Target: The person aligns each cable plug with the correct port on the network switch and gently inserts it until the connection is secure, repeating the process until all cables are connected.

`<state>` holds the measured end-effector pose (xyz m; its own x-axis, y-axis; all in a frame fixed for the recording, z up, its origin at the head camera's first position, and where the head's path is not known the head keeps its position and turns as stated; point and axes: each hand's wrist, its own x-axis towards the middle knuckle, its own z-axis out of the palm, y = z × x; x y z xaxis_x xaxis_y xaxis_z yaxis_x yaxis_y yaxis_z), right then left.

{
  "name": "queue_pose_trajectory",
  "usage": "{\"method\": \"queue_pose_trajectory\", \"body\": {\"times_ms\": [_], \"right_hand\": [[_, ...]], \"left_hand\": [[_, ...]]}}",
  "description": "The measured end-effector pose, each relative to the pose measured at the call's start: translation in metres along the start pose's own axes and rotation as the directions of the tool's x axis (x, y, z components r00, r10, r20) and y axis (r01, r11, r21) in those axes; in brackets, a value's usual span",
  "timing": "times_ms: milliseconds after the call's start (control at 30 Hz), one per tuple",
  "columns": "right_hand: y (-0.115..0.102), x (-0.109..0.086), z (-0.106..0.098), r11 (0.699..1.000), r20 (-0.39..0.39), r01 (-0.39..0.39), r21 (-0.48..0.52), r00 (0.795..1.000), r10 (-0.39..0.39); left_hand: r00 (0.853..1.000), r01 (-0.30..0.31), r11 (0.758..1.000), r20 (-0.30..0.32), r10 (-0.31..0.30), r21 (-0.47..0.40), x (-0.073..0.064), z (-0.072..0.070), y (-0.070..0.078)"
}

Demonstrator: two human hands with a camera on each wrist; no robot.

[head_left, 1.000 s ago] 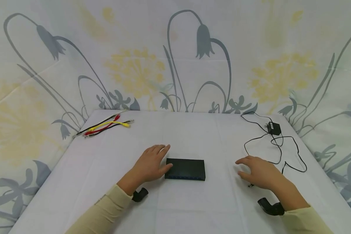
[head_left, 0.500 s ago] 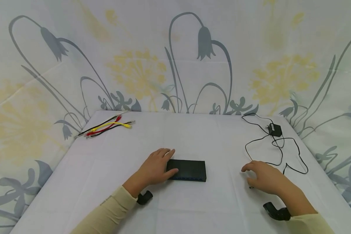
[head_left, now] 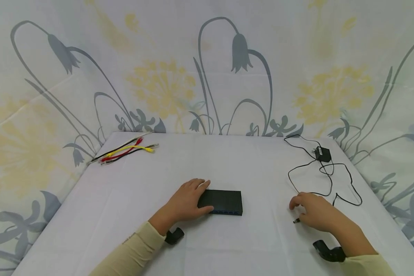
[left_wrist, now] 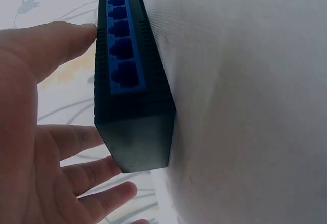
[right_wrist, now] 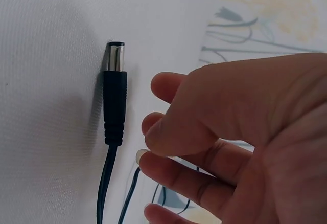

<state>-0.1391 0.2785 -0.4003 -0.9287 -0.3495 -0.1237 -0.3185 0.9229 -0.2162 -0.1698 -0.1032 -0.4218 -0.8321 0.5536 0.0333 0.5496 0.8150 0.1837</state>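
A black network switch [head_left: 225, 201] lies flat on the white table, its blue ports [left_wrist: 122, 47] facing the near side. My left hand [head_left: 186, 201] is at its left end, with the thumb at the top edge on the port side and the straight fingers over toward the far side; the fingertips are partly hidden behind it in the left wrist view. To the right, my right hand [head_left: 319, 212] hovers over the adapter cord, its fingers loosely bent and holding nothing. A black barrel plug [right_wrist: 115, 101] rests on the cloth just beside those fingertips, apart from them.
The power adapter [head_left: 322, 154] sits at the back right, its thin black cord [head_left: 352, 178] looping toward my right hand. Several short black, red and yellow network cables [head_left: 125, 150] lie at the back left. A floral curtain [head_left: 165, 57] stands behind the table.
My left hand has slid right and nearer, further over the switch's left end. My right hand has come down slightly right toward the barrel plug, its fingers bending more.
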Motion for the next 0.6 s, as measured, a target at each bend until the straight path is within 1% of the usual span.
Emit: {"method": "queue_pose_trajectory", "body": {"times_ms": [167, 400, 600], "right_hand": [[0.0019, -0.0023, 0.0029, 1.0, 0.007, -0.007, 0.001, 1.0, 0.007], [0.0049, -0.0025, 0.0059, 1.0, 0.01, -0.01, 0.023, 1.0, 0.009], [0.0071, -0.0009, 0.0069, 1.0, 0.02, -0.013, 0.028, 1.0, 0.012]], "left_hand": [[1.0, -0.005, 1.0, 0.012, 0.005, -0.002, 0.0001, 0.0036, 0.0015], [0.999, -0.005, 1.0, 0.04, 0.006, -0.02, 0.0006, 0.0023, 0.0041], [0.998, -0.001, 0.998, 0.063, 0.006, -0.064, 0.0004, 0.0011, 0.0054]]}}
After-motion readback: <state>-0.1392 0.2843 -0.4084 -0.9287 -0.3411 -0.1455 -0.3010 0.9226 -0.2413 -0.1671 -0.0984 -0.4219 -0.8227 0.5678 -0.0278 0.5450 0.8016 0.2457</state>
